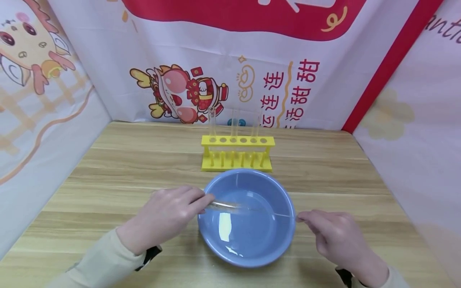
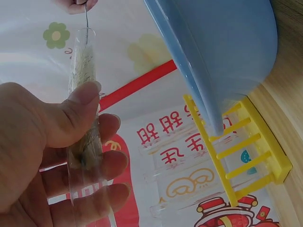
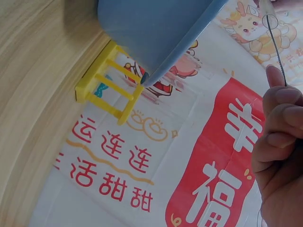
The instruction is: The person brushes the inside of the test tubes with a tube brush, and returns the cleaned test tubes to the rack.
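Over a blue basin, my left hand grips a clear glass test tube, thumb on one side and fingers curled round the other. Inside the tube sits the pale bristle head of a test tube brush. The brush's thin twisted wire handle comes out of the tube's mouth. At its far end, by the basin's right rim, my right hand pinches that wire with curled fingers. In the head view the tube looks blurred. Water appears to lie in the basin, judging by the reflections.
Just behind the basin stands a yellow test tube rack, with three upright glass tubes in it. Both are on a wood-grain table. Printed cloth hangs along the back and sides.
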{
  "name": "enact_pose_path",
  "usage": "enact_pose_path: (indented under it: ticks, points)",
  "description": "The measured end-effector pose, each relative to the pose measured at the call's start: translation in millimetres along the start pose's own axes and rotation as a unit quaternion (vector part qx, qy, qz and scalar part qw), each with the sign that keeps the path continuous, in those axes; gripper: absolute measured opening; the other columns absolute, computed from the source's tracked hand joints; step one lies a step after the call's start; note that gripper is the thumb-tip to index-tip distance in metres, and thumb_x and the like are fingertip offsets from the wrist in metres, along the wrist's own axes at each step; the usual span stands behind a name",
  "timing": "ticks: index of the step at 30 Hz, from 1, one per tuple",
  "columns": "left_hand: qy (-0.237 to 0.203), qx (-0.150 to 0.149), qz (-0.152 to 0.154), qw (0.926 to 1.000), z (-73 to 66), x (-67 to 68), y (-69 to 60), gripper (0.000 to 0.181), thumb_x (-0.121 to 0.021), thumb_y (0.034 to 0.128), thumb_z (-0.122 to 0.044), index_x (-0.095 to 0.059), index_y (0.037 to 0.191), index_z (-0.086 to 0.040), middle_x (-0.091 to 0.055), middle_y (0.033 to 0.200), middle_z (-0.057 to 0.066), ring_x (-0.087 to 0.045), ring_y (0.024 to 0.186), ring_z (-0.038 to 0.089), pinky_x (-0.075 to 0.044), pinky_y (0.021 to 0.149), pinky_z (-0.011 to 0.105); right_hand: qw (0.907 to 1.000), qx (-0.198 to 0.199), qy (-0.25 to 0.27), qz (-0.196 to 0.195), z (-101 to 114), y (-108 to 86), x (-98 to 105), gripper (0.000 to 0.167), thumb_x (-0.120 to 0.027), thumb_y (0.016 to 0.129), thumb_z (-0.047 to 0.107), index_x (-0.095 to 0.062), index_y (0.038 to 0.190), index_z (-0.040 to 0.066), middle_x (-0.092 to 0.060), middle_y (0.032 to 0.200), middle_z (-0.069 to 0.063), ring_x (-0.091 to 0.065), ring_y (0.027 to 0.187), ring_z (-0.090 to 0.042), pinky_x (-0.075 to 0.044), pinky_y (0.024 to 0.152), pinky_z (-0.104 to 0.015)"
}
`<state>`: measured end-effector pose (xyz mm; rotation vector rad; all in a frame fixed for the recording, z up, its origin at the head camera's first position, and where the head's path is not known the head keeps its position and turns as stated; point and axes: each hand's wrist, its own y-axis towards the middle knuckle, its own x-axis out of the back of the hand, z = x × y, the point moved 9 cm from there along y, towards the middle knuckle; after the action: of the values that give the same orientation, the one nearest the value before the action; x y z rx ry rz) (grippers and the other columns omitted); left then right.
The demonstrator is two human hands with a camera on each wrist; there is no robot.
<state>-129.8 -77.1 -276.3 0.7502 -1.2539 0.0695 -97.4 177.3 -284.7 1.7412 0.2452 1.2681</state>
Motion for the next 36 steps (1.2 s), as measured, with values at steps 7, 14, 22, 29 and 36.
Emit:
enact_pose_path:
  ticks: [7,14,22,29,36]
  points:
    - [0.009,-0.013,0.003,0.9999,-4.6,-2.4,2.6,0.036,-0.084,0.0789,-0.008,-0.074,0.113,-0.008,-0.071,0.096,0.005,-0.069,0.081,0.017,-0.06,0.063,0.03,0.9953,-0.034,0.063,0.066,-4,-0.1,-12,0.038,-0.034,0.103,0.011,-0.071,0.094,0.007,-0.071,0.076,0.003,-0.053,0.053,0.0,-0.042,0.045,-0.011]
    - [0.004,-0.017,0.033,0.9993,-10.5,-7.4,9.7,0.043,-0.087,0.0763,-0.015,-0.073,0.117,-0.009,-0.072,0.101,0.006,-0.07,0.086,0.018,-0.06,0.071,0.031,0.9911,-0.037,0.093,0.088,-2,3.6,-21,0.036,-0.033,0.095,0.006,-0.07,0.093,0.006,-0.072,0.078,0.002,-0.061,0.06,-0.003,-0.051,0.053,-0.015]
    - [0.002,-0.043,0.011,0.999,-22.7,-6.7,19.7,0.036,-0.085,0.0791,-0.011,-0.073,0.112,-0.008,-0.07,0.097,0.005,-0.068,0.082,0.017,-0.06,0.068,0.029,0.9906,-0.006,0.113,0.076,6,10.9,-29,0.028,-0.047,0.082,-0.009,-0.069,0.095,0.002,-0.073,0.078,-0.001,-0.067,0.061,-0.01,-0.052,0.052,-0.015]
    - [0.014,-0.055,-0.003,0.9984,-27.9,-7.9,25.6,0.03,-0.082,0.0816,-0.009,-0.073,0.11,-0.006,-0.07,0.093,0.005,-0.067,0.077,0.016,-0.059,0.065,0.026,0.9907,-0.018,0.102,0.088,9,17.0,-35,0.037,-0.051,0.066,-0.014,-0.068,0.094,0.003,-0.072,0.079,0.001,-0.065,0.06,-0.008,-0.051,0.049,-0.015]
    - [-0.023,-0.022,0.02,0.9993,-20.4,-9.4,28.3,0.035,-0.084,0.0809,-0.016,-0.073,0.113,-0.007,-0.071,0.096,0.004,-0.069,0.08,0.015,-0.057,0.061,0.022,0.995,-0.035,0.036,0.086,8,20.1,-33,0.033,-0.05,0.072,-0.011,-0.068,0.096,0.004,-0.071,0.078,-0.003,-0.057,0.051,-0.01,-0.046,0.043,-0.018]
